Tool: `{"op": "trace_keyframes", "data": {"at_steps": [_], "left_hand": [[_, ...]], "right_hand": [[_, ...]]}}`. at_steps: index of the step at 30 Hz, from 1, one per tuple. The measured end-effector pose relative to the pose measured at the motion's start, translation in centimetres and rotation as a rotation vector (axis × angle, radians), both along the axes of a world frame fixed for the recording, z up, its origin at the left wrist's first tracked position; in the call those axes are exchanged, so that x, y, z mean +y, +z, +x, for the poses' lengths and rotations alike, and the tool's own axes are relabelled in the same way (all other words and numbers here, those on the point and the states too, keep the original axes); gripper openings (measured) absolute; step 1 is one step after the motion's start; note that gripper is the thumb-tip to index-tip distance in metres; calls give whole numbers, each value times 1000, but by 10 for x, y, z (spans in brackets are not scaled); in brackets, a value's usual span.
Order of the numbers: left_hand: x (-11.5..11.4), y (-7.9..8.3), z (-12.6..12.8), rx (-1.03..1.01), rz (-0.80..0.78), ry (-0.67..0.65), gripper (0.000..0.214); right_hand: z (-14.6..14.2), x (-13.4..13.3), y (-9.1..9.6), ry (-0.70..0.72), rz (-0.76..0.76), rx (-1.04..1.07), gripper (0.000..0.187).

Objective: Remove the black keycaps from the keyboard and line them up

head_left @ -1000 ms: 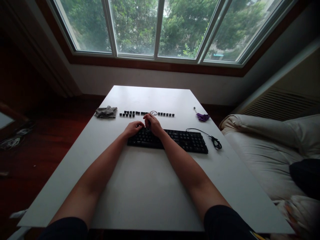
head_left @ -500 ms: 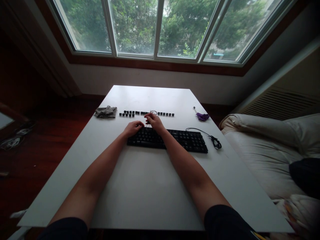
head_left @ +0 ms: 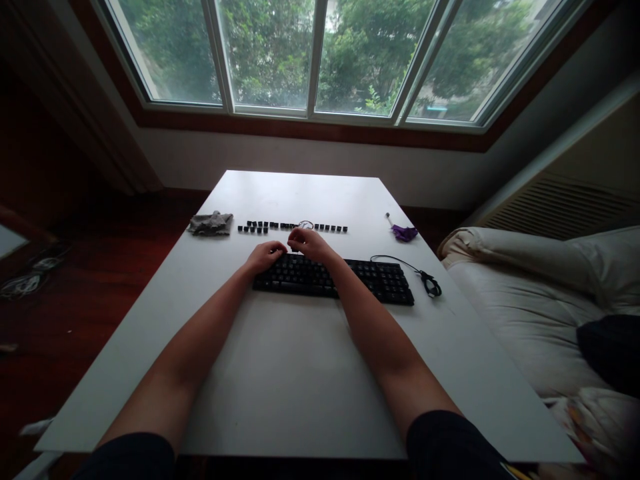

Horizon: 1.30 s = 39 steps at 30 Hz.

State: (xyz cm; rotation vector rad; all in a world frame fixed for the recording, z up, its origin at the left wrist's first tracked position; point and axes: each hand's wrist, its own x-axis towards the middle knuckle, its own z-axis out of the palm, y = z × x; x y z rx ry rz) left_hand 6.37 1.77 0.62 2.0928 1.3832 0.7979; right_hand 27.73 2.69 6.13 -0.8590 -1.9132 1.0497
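Note:
A black keyboard [head_left: 370, 279] lies across the middle of the white table. My left hand [head_left: 267, 256] rests on its back left edge, fingers curled against it. Just to the right, my right hand [head_left: 309, 245] is above the keyboard's back edge, fingers pinched around a wire keycap puller [head_left: 306, 224] whose thin loop shows above the knuckles. A small dark piece, seemingly a keycap [head_left: 295, 251], shows below the right fingertips; the hand partly hides it. Behind the hands several black keycaps [head_left: 256, 229] stand in rows, the middle ones partly covered.
A grey cloth [head_left: 211, 225] lies at the table's left edge. Near the right edge are a purple cloth-like item [head_left: 404, 233] with a thin stick and the keyboard's bundled cable [head_left: 430, 284]. A pale sofa [head_left: 525, 293] stands right of the table [head_left: 280, 387].
My right hand has turned and its fingers sit slightly differently; the wires below it no longer show clearly, and a dark piece appears under the fingertips. My left hand stays on the keyboard.

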Motion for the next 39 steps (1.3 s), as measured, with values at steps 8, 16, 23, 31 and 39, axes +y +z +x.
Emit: {"op": "trace_keyframes", "data": {"at_steps": [8,16,23,31,39], "left_hand": [[0,1,-1,13,6,-8,25],[1,-1,-2,0,0,-5,25],[1,-1,0,-1,-11,-8,25],[-1,1,0,-19,-3,-13,25],[-2,3,0,-17,-13,-16,24]], "right_hand": [[18,-6,16,243,-27,-146,8],[14,-3,-3,56,19,-61,8],[8,2,-35,-57,11,-33,35],[19,17,-43,-156,-114,213,50],[18,15,-44,-129,-104,43,48]]}}
